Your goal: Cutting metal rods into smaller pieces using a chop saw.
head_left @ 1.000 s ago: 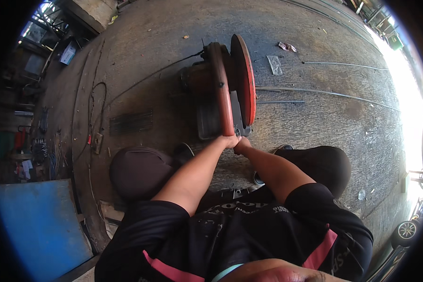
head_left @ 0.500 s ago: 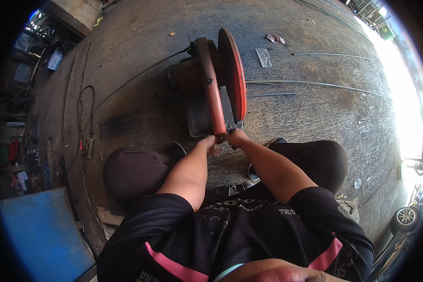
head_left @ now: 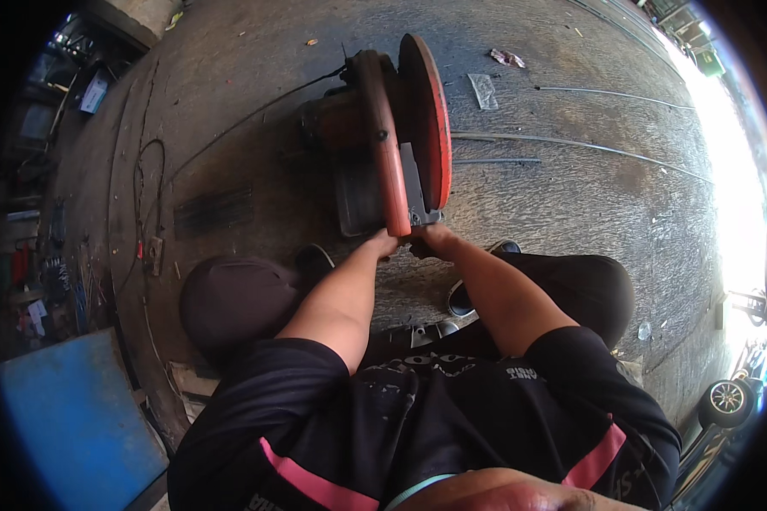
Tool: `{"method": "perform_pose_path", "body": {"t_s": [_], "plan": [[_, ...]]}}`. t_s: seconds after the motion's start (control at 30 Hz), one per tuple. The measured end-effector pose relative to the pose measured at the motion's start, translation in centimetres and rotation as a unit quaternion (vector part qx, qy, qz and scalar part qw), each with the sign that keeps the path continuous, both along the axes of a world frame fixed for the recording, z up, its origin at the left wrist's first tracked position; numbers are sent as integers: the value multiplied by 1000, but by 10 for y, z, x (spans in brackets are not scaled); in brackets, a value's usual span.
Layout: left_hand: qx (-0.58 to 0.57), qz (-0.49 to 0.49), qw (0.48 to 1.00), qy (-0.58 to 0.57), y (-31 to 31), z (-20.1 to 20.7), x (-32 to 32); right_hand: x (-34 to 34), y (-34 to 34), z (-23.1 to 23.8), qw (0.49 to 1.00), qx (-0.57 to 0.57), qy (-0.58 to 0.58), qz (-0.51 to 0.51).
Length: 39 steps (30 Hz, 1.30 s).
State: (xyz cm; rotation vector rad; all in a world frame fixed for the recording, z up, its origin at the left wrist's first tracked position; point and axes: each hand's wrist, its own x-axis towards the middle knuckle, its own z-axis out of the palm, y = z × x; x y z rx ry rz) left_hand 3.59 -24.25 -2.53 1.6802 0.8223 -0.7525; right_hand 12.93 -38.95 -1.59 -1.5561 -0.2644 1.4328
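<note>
A cut-off saw with a worn red arm stands on the floor in front of me, its large red-rimmed round guard on the right side. My left hand is closed just left of the arm's near end, its fingertips mostly hidden. Close beside it, my right hand is curled beneath the metal bracket at the saw's front. Both hands meet low under the arm's tip, and whatever they grip there cannot be made out.
Thin metal rods lie on the floor to the right, near a clear plastic piece. A cable runs left from the saw. A blue panel stands at lower left. My knees flank the saw's near side.
The saw and floor sit slightly higher in the picture. My left fingers, spread a little below the arm before, are now drawn in closer to its tip. Both hands stay at the saw's front.
</note>
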Motion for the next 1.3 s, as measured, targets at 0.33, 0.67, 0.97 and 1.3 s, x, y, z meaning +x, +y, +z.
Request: {"method": "perform_pose_path", "body": {"t_s": [0.33,0.67,0.97,1.3], "plan": [[58,-18,998,2,11,-5,5,-3,5,80,953,-245,-154,94],[-126,503,808,-279,47,184,65,86,-7,212,811,-290,-397,318],[99,259,893,-353,-4,234,51,43,37,205,807,-6,-588,-61],[159,262,871,-385,42,321,131,161,125,274,784,-40,-603,-141]]}}
